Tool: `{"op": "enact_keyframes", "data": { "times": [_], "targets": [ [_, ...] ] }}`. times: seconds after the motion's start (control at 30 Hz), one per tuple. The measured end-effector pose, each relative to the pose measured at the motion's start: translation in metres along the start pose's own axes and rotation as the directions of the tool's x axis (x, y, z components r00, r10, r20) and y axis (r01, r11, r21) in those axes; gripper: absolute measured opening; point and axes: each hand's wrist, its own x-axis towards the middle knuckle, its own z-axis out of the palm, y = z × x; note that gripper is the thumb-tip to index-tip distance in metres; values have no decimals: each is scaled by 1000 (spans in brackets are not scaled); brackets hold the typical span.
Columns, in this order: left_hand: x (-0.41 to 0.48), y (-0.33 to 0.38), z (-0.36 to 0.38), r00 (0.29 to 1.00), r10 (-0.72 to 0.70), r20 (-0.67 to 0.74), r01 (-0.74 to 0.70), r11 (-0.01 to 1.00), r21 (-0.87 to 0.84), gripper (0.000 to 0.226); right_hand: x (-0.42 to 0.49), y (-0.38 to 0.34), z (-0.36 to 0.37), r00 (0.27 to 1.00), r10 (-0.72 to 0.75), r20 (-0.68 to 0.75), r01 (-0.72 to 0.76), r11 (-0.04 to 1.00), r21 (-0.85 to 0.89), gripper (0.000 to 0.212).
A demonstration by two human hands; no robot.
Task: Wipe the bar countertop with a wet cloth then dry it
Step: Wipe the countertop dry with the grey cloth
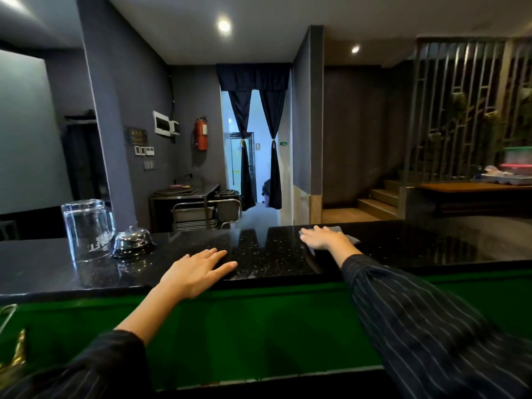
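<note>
- The right hand (pixel 322 237) is lying flat on a grey cloth (pixel 351 239), fingers stretched out straight and pressing down on it rather than curling round it.
- The cloth is sitting under that hand on the far side of the black speckled table (pixel 273 254), with a corner sticking out just past the hand's right edge.
- The left hand (pixel 198 272) is resting palm down on the bare table near its front edge, fingers straight and slightly spread, holding nothing.
- The two hands are lying well apart, with the left one nearer the person.
- A round metal bell (pixel 132 241) is standing on the table to the left of the left hand and a little beyond it.
- Clear glasses (pixel 86 228), stacked upside down, are standing just beside the bell, further left again.
- Both arms are reaching forward in dark striped sleeves (pixel 417 321).
</note>
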Motion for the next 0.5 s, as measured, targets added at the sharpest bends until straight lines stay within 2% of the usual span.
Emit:
{"op": "enact_keyframes", "data": {
  "times": [0.2, 0.3, 0.4, 0.5],
  "targets": [
    [-4, 6, -6, 999, -21, -26, 21, 1000, -1, 66, 11, -113, 14, 982, -187, -20, 186, 982, -30, 55],
    [-9, 9, -11, 999, -40, -7, 39, 999, -24, 63, 10, -148, 24, 954, -292, 59, 296, 954, -58, 60],
    [-9, 9, -10, 998, -45, 43, 47, 998, -36, 64, 57, -142, 40, 927, -357, 120, 368, 926, -90, 78],
    [-6, 4, -9, 996, -54, 70, 58, 997, -56, 65, 44, -103, 29, 936, -342, 85, 349, 932, -99, 70]
  ]
}}
